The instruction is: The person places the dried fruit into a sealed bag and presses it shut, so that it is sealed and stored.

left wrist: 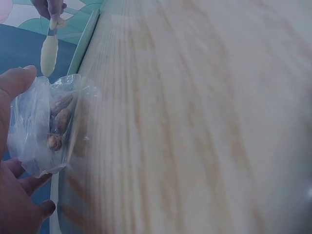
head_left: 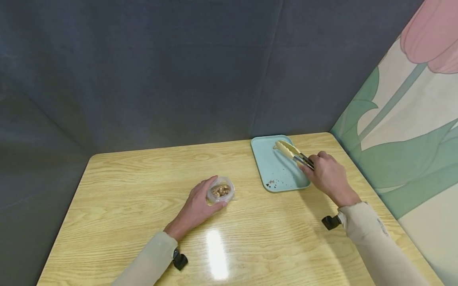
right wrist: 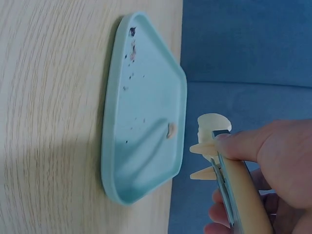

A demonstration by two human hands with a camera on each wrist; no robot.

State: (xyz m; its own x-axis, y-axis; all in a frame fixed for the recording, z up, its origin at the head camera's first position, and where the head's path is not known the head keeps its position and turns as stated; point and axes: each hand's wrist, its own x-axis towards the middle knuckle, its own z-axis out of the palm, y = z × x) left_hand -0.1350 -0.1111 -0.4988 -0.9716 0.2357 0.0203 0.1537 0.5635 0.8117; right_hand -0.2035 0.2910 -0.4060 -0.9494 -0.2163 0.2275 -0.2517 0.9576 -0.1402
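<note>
My left hand (head_left: 198,201) curves its thumb and fingers round a small clear plastic bag (head_left: 231,194) with an open top, standing on the table. Brown nuts (head_left: 220,190) lie inside it, also visible through the film in the left wrist view. My right hand (head_left: 327,174) grips metal tongs (head_left: 284,149) with cream-coloured tips, held above the pale blue tray (head_left: 262,159). The tips stand apart. One light brown nut piece (right wrist: 171,130) lies on the tray near its far end, below the tongs.
Dark and reddish crumbs (head_left: 270,184) are scattered at the tray's near left corner. The wooden table (head_left: 136,190) meets a dark blue cloth (head_left: 171,79) at the back. A wall with a tulip print (head_left: 411,151) runs along the right side.
</note>
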